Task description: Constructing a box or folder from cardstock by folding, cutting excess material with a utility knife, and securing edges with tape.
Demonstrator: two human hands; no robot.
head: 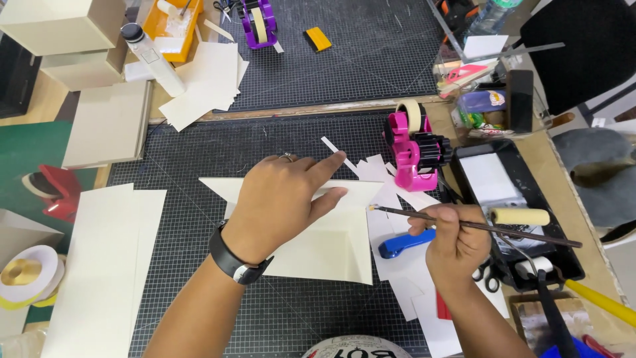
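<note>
Both forearms reach up from the bottom edge. Left hand (281, 199) presses flat, fingers spread, on a cream folded card (331, 245) lying on the gridded cutting mat (199, 219). Right hand (454, 242) has its fingers clamped on a thin brush (503, 229), tip just beside the card's right edge, near the pink tape dispenser (411, 149).

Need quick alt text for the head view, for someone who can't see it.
The left hand presses flat on a folded cream card on a gridded cutting mat, while the right hand holds a thin brush beside it. A pink tape dispenser stands behind.
</note>
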